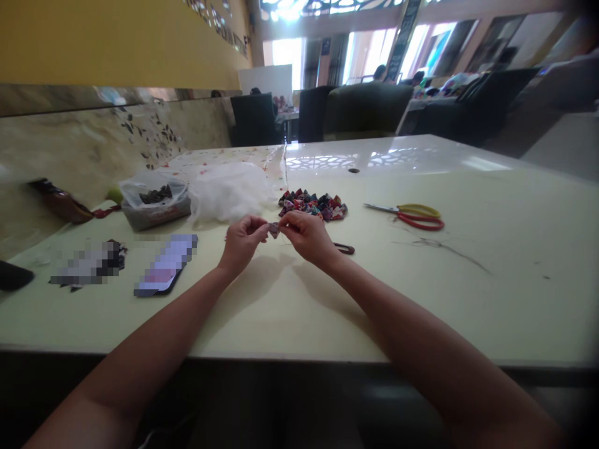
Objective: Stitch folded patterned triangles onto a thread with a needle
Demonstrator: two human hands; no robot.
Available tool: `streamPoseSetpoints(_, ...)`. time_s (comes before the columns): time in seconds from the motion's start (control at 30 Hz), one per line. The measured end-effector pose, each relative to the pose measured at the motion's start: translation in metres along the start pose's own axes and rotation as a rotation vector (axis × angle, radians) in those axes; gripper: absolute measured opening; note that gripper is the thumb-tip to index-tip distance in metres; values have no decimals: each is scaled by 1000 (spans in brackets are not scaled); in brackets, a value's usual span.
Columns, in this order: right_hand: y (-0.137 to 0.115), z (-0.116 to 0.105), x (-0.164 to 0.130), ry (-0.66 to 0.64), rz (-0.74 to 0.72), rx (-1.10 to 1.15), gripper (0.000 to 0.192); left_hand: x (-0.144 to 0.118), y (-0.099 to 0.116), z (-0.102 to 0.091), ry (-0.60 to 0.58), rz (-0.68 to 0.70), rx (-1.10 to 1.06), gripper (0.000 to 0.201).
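Above the pale desk, the left hand and right hand meet, fingers of both pinched shut on one small patterned fabric piece held between them. Just behind lies a heap of similar fabric pieces. Red-and-yellow scissors rest to the right, white stuffing to the left.

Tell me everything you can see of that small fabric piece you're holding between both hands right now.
The small fabric piece is a tiny folded scrap of patterned cloth, purplish-grey, too small to make out its print or shape. It is pinched from both sides, by the left hand and the right hand, and held just above the pale table. It sits in front of the pile of similar colourful fabric pieces, apart from it.
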State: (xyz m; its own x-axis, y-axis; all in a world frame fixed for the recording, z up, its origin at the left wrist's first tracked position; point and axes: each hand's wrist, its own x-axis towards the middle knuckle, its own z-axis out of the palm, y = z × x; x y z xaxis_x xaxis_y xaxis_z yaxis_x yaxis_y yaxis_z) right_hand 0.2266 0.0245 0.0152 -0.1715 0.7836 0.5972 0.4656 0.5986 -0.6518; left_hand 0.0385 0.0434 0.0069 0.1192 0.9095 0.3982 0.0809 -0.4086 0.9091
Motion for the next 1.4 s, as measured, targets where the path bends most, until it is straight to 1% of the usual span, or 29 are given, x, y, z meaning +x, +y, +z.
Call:
streamPoseSetpoints(0.33, 0, 2, -1, -26, 7, -21, 17, -1, 1, 0, 6, 27, 44, 24)
streamPoseSetpoints(0.73, 0, 8, -3, -1, -40, -65, 20, -3, 1, 3, 22, 2, 73, 29)
streamPoseSetpoints(0.87, -1, 9, -4, 2, -36, -58, 20, -5, 2, 5, 14, 5, 38, 26)
streamPoseSetpoints(1.03, -3, 9, -3, 28, -25, 4, 21, -4, 0, 5, 16, -59, -32, 25)
streamPoseSetpoints(1.23, -1, 9, -4, 36, 36, 48, 18, -3, -3, 6, -11, -96, -134, 29)
streamPoseSetpoints(1.4, 0, 10, -3, 31, 70, 114, 13, -2, -2, 6, -19, -108, -136, 28)
